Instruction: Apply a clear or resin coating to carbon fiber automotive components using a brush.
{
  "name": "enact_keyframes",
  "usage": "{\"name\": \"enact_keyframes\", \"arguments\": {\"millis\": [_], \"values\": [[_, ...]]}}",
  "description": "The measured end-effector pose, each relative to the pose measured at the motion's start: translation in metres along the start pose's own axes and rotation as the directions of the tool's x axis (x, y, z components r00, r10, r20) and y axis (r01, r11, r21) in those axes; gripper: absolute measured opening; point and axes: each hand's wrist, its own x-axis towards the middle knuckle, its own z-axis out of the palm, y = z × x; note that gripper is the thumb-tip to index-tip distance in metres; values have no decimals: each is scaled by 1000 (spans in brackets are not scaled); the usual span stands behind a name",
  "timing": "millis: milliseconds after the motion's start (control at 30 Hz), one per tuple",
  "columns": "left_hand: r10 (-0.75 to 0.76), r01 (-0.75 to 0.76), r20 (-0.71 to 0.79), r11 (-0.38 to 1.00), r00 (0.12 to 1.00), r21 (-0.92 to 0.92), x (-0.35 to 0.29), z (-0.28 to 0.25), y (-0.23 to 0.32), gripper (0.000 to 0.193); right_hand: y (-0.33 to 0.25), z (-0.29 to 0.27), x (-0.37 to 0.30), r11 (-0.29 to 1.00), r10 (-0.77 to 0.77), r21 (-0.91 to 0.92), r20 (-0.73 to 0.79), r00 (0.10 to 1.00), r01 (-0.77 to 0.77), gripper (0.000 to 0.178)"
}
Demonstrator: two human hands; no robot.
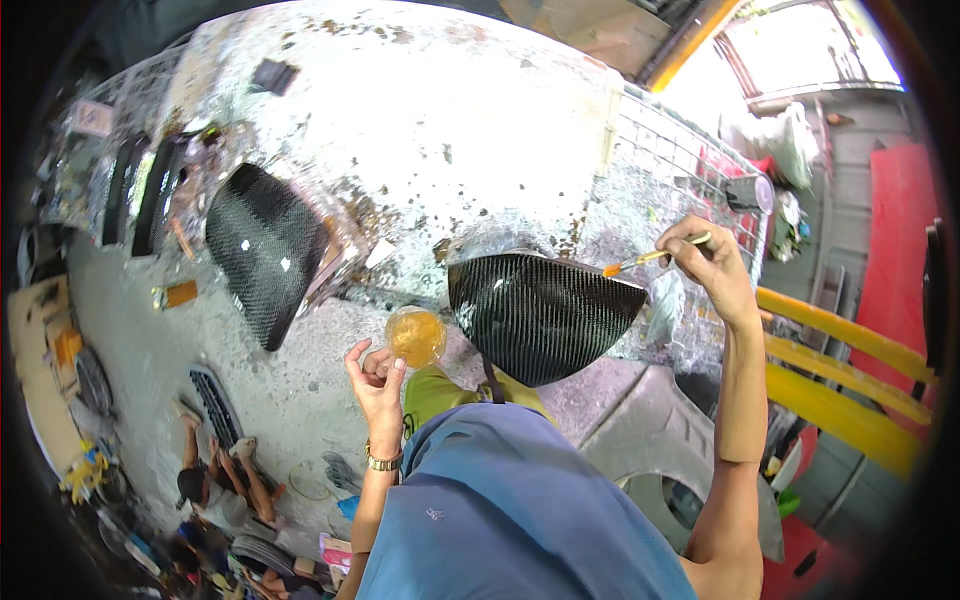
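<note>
My right hand [708,262] is closed round the handle of a small paintbrush [640,261]. The brush's orange-tinted bristles are at the upper right edge of a glossy black carbon-fibre panel [540,315]; whether they touch it I cannot tell. In my left hand [377,385] is a clear cup [415,337] of amber liquid, gripped at its side between thumb and fingers, left of the panel. A second carbon-fibre panel [265,245], with small light patches on its surface, stands farther left at the table's edge.
A stained white worktable [430,130] spreads ahead, with a wire grid [660,135] along its right. A grey cup [748,194] sits by the grid. Yellow rails [850,325] run at right. A grey body panel [650,430] lies beside me. On the floor at lower left, a person [225,500] sits.
</note>
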Motion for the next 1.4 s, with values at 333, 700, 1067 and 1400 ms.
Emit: {"name": "enact_keyframes", "arguments": {"millis": [333,700,1067,1400], "values": [[105,-127,-148,981,983,-148,-88,29,31,58,-24,115,-78,872,-489,165,317,813,460,16],[110,-128,-81,951,991,-281,-105,52,27,57,-13,120,-54,920,-267,331,132,955,212,16],[107,-115,-50,975,993,-190,-59,19,-19,57,-11,87,-16,897,-436,-199,-259,862,394,12],[85,-79,25,978,996,-191,-37,31,-21,61,1,182,-97,432,-729,-528,273,627,731,12]]}}
